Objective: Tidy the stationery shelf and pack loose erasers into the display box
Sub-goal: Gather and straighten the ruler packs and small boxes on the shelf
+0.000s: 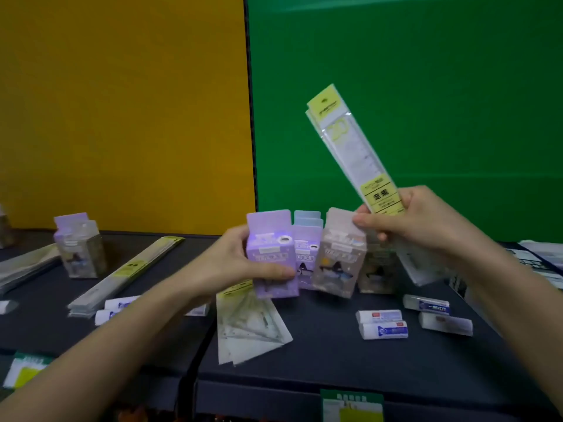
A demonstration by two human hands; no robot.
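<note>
Your left hand (234,263) gripped the purple box (271,254); your right hand (417,220) clamped the packaged rulers (353,147), tilted up; erasers (384,324) lay loose on the shelf (335,360).

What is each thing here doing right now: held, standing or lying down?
purple box: upright, gripped by the left hand
ruler packs: raised, tilted, held by the right hand
erasers: loose, lying on the shelf
set-square pack: lying flat
far-left box: standing upright
</note>
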